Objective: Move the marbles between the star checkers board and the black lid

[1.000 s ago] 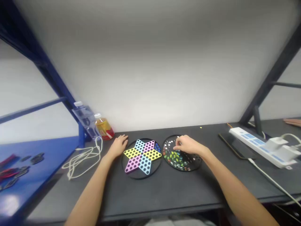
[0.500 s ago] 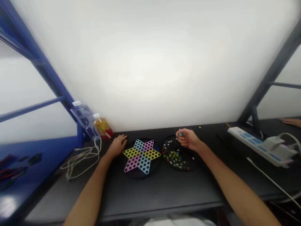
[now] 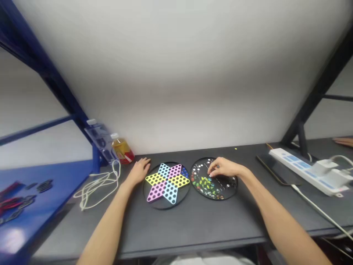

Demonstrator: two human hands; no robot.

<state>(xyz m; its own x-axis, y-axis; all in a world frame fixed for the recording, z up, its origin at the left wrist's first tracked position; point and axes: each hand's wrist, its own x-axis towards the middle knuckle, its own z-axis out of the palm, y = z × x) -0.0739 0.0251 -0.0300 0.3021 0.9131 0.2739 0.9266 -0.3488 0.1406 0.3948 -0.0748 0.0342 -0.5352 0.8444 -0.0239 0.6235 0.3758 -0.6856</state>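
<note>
Item one, as I read it through the head camera: a dark grey tabletop, with a blue shelf at far left and a white power strip at right. Item two: a round black Chinese checkers board with a six-colour star, blue marbles seated in its right point. Item three, just beside it: a round black tray holding mixed glass marbles. My left hand lies open, fingers spread, at the board's far rim. My right hand sits over the tray, fingertips curled down among the marbles, touching or nearly touching them; I cannot tell whether they hold one. Also logged: an amber plastic bottle, a coiled white cord, and another person's hand at the right edge.
</note>
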